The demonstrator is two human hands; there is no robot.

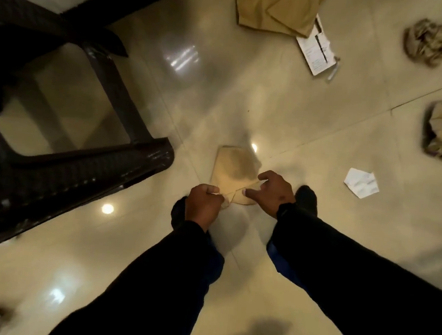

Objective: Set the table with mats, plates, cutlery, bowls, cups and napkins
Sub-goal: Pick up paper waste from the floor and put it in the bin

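now my left hand (pixel 204 202) pinches the flat tan paper packet (pixel 234 174) near its corner, my right hand (pixel 271 191) fingers curled on its edge, above the glossy beige tiled floor (pixel 220 100).

Head view, steeply down at floor (pixel 247 95)

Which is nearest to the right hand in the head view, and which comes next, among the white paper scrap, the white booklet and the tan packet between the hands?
From the right hand:
1. Tan packet, touching it, just left.
2. White paper scrap, on the floor to its right.
3. White booklet, far up ahead by the folded brown cloth.
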